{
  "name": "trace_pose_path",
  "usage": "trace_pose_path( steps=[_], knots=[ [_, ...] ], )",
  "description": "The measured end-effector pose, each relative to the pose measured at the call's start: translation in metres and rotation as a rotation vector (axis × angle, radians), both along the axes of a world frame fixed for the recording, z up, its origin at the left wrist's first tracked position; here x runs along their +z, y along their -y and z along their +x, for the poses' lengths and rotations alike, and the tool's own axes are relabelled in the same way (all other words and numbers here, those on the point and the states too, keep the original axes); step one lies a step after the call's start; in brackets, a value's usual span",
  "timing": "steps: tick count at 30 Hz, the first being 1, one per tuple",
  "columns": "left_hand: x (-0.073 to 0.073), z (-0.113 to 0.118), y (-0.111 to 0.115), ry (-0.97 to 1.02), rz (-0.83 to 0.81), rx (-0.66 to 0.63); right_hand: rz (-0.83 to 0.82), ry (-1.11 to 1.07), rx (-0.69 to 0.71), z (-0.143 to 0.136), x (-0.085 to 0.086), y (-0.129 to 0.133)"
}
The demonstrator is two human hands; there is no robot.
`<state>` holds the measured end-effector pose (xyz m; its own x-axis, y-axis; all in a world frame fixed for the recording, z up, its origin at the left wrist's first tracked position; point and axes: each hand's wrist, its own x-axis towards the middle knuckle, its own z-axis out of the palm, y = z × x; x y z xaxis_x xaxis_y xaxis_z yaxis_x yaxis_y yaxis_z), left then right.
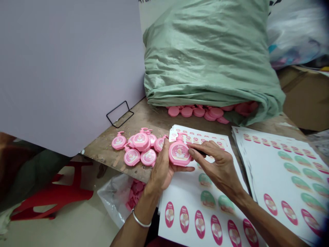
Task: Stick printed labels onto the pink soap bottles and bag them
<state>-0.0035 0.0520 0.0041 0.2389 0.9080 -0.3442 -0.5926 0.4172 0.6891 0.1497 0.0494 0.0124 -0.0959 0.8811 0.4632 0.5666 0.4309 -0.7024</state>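
In my left hand (164, 168) is a small pink toy pump bottle (180, 152), upright, its round front covered by a baby-picture label. The thumb lies along its left edge, and fingers support it from below. My right hand (214, 159) pinches a thin dark tool (199, 151), its tip hidden at the bottle's right edge; the exact kind does not show. Beneath both hands lies a stack of white sticker sheets (187, 195) printed with pink and green labels. Left of my hands, several labelled pink bottles (141, 141) are heaped on the wooden table (100, 149).
A large green sack (210, 55) sits at the back, pink pieces (199, 111) spilling from its mouth. More sticker sheets (272, 171) lie to the right. A black wire stand (120, 115) is by the grey panel (69, 68). Below are a plastic bag (113, 195) and red stool (61, 193).
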Motion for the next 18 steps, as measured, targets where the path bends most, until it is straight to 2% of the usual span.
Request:
trace_pose_path(
  steps=[5,12,15,18],
  knots=[
    [0.0016,-0.0006,0.0019,0.021,0.050,-0.010,0.015,0.001,0.001,-0.0006,0.0021,-0.0005],
    [0.0033,-0.0006,0.0052,-0.060,0.177,-0.068,0.078,0.063,-0.003,-0.0007,0.0011,-0.0001],
    [-0.0007,0.0017,0.0054,-0.085,0.192,-0.034,0.143,0.202,-0.025,0.0026,0.0019,-0.0008],
    [-0.0038,0.0050,0.0073,-0.160,0.208,0.062,0.175,0.443,-0.177,0.0039,0.0019,-0.0014]
  ],
)
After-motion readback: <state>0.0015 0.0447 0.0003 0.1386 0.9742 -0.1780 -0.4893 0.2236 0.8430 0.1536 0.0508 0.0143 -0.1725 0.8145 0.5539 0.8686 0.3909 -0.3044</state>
